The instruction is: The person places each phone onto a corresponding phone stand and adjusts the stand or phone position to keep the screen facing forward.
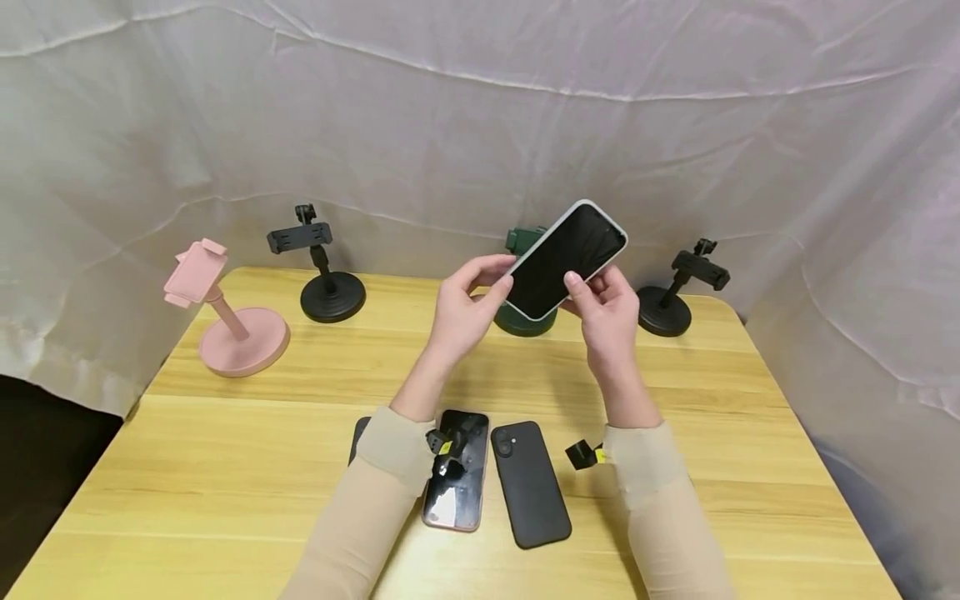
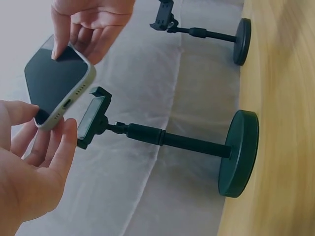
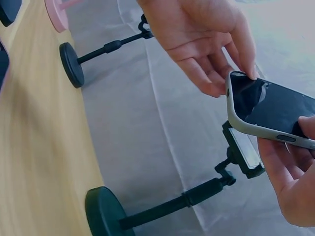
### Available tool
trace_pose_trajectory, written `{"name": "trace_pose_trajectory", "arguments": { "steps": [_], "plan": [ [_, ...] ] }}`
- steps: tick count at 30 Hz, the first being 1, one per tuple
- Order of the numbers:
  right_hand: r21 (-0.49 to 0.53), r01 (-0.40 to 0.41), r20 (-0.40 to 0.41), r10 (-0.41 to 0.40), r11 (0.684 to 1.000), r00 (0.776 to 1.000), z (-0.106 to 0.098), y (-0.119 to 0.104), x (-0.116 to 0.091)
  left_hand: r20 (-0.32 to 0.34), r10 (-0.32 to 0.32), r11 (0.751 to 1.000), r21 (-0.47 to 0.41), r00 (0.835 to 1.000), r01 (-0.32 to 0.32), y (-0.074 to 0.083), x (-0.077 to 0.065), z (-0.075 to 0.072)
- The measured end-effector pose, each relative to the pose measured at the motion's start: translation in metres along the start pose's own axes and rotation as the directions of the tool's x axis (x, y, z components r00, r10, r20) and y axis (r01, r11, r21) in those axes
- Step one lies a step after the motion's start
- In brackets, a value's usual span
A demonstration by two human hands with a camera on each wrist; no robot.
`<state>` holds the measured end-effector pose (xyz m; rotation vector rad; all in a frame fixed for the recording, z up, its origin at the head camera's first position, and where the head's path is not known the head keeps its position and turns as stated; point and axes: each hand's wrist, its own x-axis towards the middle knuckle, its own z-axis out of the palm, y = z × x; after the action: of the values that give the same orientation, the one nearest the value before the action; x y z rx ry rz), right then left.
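Observation:
A smartphone (image 1: pixel 567 260) in a pale case is held up at a slant, its dark screen toward the head camera. My left hand (image 1: pixel 467 310) pinches its lower left end, thumb on the front edge and fingers behind. On its right long side, my right hand (image 1: pixel 609 321) grips with the thumb over the screen. Behind the phone stands a green phone stand (image 1: pixel 525 322), partly hidden in the head view. The left wrist view shows the stand's holder (image 2: pixel 93 118) close beside the phone; whether they touch, I cannot tell.
At the left stand a pink phone stand (image 1: pixel 243 342) and a black one (image 1: pixel 332 296); another black stand (image 1: pixel 664 312) is at the right. Nearer lie a black-backed phone (image 1: pixel 530 487), a phone screen up (image 1: pixel 459 492), and a dark object (image 1: pixel 359 433) mostly under the left sleeve.

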<state>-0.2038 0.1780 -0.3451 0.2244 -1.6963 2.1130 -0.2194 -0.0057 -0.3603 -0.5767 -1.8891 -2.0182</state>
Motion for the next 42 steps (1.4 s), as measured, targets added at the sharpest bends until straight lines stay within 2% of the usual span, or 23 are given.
{"name": "trace_pose_trajectory", "arguments": {
  "steps": [5, 8, 11, 16, 22, 28, 32, 36, 42],
  "plan": [
    [0.008, 0.028, -0.001, -0.028, 1.0, 1.0, -0.004, -0.007, 0.016, -0.033, 0.038, 0.998, 0.053, 0.999, -0.036, -0.003, 0.01, 0.002],
    [-0.013, 0.038, 0.0, -0.038, 0.999, 0.999, -0.006, -0.011, 0.027, -0.073, 0.05, 0.995, 0.087, 0.996, -0.044, -0.005, 0.018, 0.005],
    [-0.028, 0.036, 0.003, -0.036, 0.999, 0.999, -0.008, -0.013, 0.038, -0.119, 0.032, 0.995, 0.101, 0.992, -0.02, -0.006, 0.028, 0.007],
    [-0.006, -0.003, 0.01, 0.003, 1.0, 1.0, -0.007, -0.015, 0.058, -0.16, -0.043, 0.993, 0.106, 0.986, 0.06, -0.006, 0.044, 0.009],
    [0.033, -0.032, 0.014, 0.032, 0.999, 0.999, -0.006, -0.018, 0.08, -0.109, -0.163, 0.979, 0.107, 0.981, 0.175, -0.009, 0.056, 0.008],
    [0.067, -0.099, 0.021, 0.097, 0.993, 0.995, -0.004, -0.019, 0.098, -0.047, -0.245, 0.966, 0.072, 0.968, 0.248, -0.009, 0.06, 0.009],
    [0.088, -0.145, 0.03, 0.143, 0.986, 0.989, -0.004, -0.016, 0.107, -0.045, -0.268, 0.956, 0.112, 0.963, 0.271, -0.007, 0.06, 0.012],
    [0.104, -0.162, 0.053, 0.157, 0.981, 0.986, -0.004, -0.01, 0.111, -0.051, -0.26, 0.954, 0.137, 0.964, 0.265, -0.007, 0.06, 0.013],
    [0.148, -0.202, 0.134, 0.183, 0.968, 0.974, -0.004, 0.001, 0.113, -0.059, -0.265, 0.96, 0.073, 0.962, 0.269, -0.008, 0.062, 0.013]
  ]
}}
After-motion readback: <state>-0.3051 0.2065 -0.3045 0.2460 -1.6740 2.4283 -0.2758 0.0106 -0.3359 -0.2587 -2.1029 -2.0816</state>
